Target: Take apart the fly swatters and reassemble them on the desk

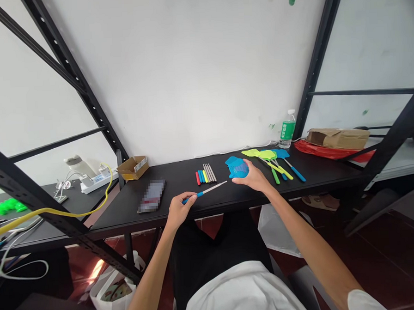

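My left hand point(178, 212) is closed around the blue grip of a thin metal rod point(209, 189) that points right and away over the black table point(180, 182). My right hand point(253, 176) rests with its fingers on a blue fly-swatter head point(237, 167), which lies flat on the table just past the rod's tip. Behind the rod lies a row of coloured grips and bare metal rods point(205, 174). Right of my right hand lie finished fly swatters point(275, 160), yellow-green and blue.
A phone point(152, 195) lies at the table's left, a small cardboard box point(133, 167) behind it. A green-labelled bottle point(288, 129), a red tray point(326, 151) and a brown paper bag point(338, 138) sit at the right. Black rack posts flank both sides. Bags stand under the table.
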Tool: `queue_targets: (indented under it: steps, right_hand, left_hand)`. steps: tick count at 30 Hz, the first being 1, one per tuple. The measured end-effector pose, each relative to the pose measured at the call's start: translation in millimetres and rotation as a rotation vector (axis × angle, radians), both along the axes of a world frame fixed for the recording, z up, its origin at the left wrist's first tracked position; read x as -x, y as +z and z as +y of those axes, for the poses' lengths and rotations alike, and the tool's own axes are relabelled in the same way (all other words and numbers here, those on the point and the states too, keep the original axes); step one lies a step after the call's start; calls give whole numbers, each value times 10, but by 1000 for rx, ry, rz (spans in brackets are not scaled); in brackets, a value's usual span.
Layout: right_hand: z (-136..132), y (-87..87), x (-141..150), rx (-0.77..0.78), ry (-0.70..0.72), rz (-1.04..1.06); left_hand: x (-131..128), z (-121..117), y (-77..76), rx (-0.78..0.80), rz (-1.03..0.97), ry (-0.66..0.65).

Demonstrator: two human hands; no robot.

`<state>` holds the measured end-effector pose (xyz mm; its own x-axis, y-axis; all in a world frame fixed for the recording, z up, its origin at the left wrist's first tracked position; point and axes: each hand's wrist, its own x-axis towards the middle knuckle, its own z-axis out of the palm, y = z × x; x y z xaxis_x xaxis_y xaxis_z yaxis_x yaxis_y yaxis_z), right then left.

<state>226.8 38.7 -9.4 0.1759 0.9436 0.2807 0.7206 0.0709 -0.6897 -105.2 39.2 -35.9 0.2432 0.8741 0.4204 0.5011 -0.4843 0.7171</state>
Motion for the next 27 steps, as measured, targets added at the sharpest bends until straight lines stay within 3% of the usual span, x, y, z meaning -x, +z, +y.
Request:
queue_targets:
  steps: [4,27]
  right_hand:
    - [-18,-3,125,-21,-21,2]
    - [3,-77,155,-10,-10,-36]
  left_hand:
    - [8,8,16,-10,-62,-17]
    - [9,-7,28,-11,-74,-21]
